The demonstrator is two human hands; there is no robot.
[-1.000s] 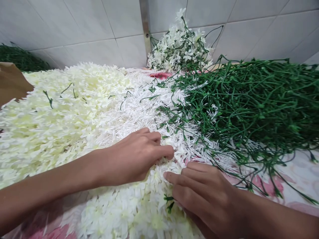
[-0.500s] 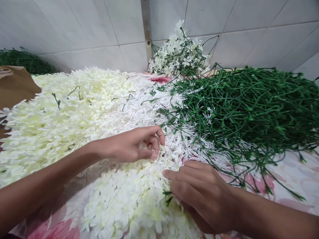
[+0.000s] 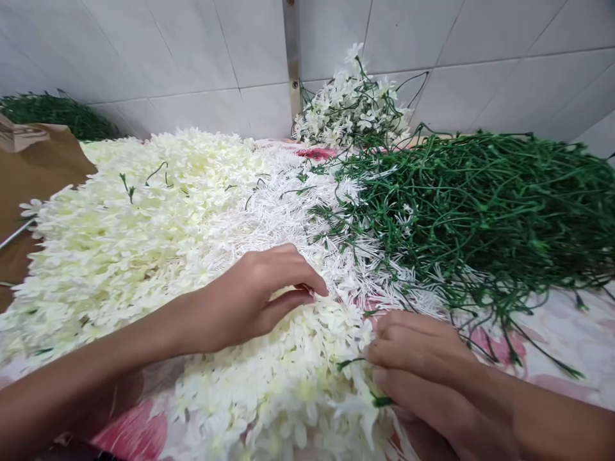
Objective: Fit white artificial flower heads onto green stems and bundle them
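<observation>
White artificial flowers [image 3: 192, 275] lay in a thick mat on a flowered cloth [image 3: 567, 339], green stems [image 3: 471, 218] heaped to the right, and a loose bunch [image 3: 353, 109] sat by a tiled wall [image 3: 144, 57]. Our left hand [image 3: 259, 301] and right hand [image 3: 423, 365] touched the mat, fingers narrowly parted; we couldn't tell whether they held any.

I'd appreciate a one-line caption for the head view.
Left hand and right hand touch white artificial blossoms beside green stems on a floral cloth.
</observation>
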